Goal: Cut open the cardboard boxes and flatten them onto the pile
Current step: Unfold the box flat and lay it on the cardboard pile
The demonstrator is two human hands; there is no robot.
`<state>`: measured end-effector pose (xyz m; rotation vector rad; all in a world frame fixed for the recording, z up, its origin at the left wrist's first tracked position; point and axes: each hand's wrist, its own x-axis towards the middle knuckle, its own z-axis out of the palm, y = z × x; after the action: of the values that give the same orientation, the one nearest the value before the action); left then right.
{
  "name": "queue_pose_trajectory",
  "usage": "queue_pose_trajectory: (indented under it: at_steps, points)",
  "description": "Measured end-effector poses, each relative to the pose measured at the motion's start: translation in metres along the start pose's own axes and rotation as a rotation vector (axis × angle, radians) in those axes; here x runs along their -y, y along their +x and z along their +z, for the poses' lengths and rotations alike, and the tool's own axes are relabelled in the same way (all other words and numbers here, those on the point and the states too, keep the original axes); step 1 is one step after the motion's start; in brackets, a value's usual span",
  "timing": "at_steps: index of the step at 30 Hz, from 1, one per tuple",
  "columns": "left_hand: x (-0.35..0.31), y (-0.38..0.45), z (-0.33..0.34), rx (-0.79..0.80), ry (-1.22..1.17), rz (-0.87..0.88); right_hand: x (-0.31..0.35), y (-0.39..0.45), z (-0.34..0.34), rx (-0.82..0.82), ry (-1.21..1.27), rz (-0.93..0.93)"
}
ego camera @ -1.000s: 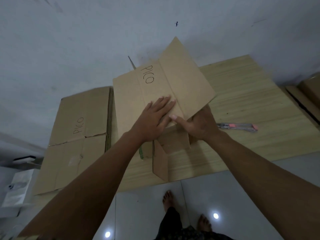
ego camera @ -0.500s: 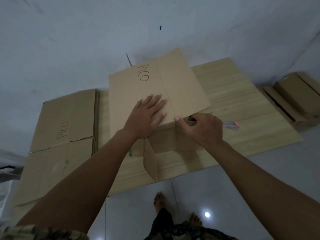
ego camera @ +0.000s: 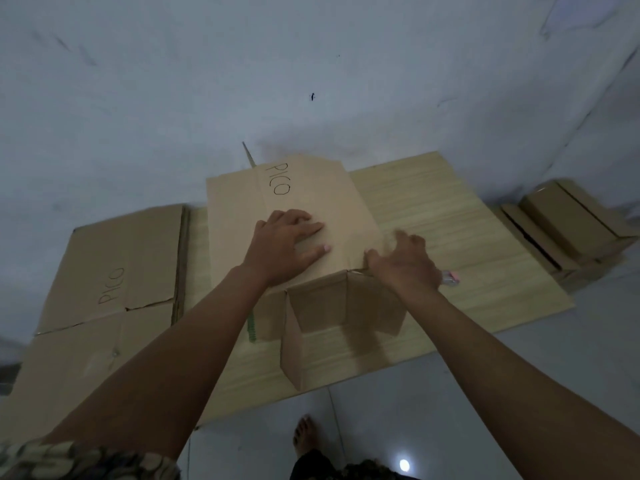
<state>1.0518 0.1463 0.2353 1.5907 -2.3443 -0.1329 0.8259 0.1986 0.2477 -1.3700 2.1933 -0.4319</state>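
The scene is dim with a bluish cast. 1 small bright glare spot [ego camera: 404,465] shines on the glossy floor [ego camera: 450,393], perhaps a lamp overhead. The wide lens bends straight lines near the edges. The right hand [ego camera: 407,261] is smeared by motion blur; shadows are soft.

Half-flattened brown "PICO" box [ego camera: 304,209] lies beside flattened cardboard pile [ego camera: 104,271].

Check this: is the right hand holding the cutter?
No. The right hand grips the box at its edge; the cutter lies on the mat behind it.
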Motion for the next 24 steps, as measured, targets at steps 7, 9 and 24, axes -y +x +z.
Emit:
queue_pose_trajectory:
  at_steps: [7, 9, 24]
  points:
    - [0.021, 0.027, 0.000, -0.147, -0.193, -0.057, 0.037, 0.025, -0.002, 0.163, -0.080, -0.021]
    - [0.032, 0.037, -0.004, -0.161, -0.160, -0.129, 0.052, 0.039, -0.001, 0.180, -0.066, -0.017]
    - [0.138, 0.205, -0.014, 0.215, -0.245, -0.932, 0.115, 0.139, 0.038, 0.001, 0.258, 0.072]
